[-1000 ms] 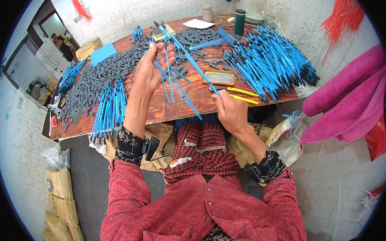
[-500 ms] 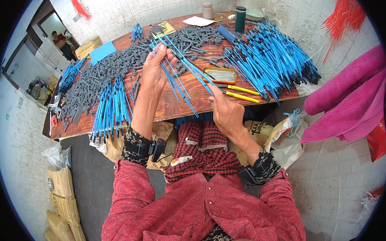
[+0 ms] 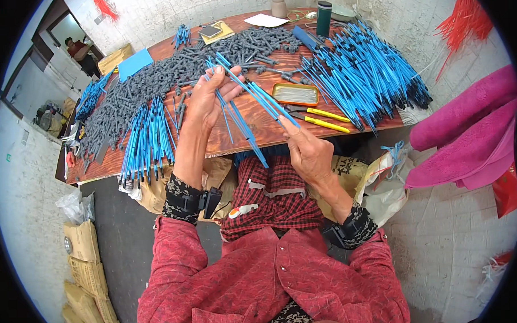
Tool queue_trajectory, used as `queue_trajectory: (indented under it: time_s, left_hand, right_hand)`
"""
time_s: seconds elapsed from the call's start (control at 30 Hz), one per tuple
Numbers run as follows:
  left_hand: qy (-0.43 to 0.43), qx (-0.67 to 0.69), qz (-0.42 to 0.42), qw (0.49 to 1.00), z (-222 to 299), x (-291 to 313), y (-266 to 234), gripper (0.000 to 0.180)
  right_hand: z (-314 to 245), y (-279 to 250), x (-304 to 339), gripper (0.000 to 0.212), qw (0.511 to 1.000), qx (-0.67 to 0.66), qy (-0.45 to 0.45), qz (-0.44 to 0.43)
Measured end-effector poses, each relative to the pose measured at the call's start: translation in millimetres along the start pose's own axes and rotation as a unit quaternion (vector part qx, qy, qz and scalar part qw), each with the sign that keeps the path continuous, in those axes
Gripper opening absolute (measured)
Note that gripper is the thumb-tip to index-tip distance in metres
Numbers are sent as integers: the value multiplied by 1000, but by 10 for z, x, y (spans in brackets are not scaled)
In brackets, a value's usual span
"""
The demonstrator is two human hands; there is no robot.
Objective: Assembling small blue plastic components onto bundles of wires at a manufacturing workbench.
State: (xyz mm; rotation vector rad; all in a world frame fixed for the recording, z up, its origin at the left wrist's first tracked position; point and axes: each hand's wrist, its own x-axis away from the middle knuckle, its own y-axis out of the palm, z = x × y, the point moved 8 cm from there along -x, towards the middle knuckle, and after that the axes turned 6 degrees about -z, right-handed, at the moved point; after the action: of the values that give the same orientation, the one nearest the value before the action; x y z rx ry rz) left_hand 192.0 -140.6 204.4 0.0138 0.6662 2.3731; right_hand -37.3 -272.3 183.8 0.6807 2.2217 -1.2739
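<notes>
Several thin blue rods (image 3: 243,128) are pinched in my left hand (image 3: 206,100) between thumb and fingers, their lower ends hanging over the table's front edge. My right hand (image 3: 311,157) grips the near ends of a second few blue rods (image 3: 263,97). These slant up and left, and their far ends reach past the fingers of my left hand. Whether those fingers also touch them, I cannot tell. Behind both hands spreads a large heap of dark grey ribbed plastic parts (image 3: 153,80). Beyond my right hand lie two yellow-handled pliers (image 3: 325,120).
A big pile of blue rods with black ends (image 3: 363,72) covers the table's right side. A smaller bundle (image 3: 149,137) overhangs the front edge at left. An orange-rimmed tin (image 3: 295,94) holds thin pale pieces. A green bottle (image 3: 323,19) stands behind. A pink towel (image 3: 468,131) hangs at right.
My right hand has shifted slightly right and down, with its rods. The fingers of my left hand have opened out a little, and the view has shifted slightly.
</notes>
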Motion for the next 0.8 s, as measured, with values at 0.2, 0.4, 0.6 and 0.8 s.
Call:
queue_trajectory:
  time_s: [0.2,0.4,0.6,0.8]
  left_hand:
    - [-41,-9,-42,998,6,121,98,24]
    - [-68,37,-73,994,-35,262,272,23]
    - [-1,132,-173,976,-28,318,273,25]
    - [-82,150,-110,979,-34,723,727,31]
  right_hand:
    - [-27,31,72,47,1000,-4,-2,1]
    - [93,373,212,47,984,-145,54,-85]
    - [-99,-1,116,28,999,-6,3,-32]
    - [-241,-158,-351,53,972,-42,-177,147]
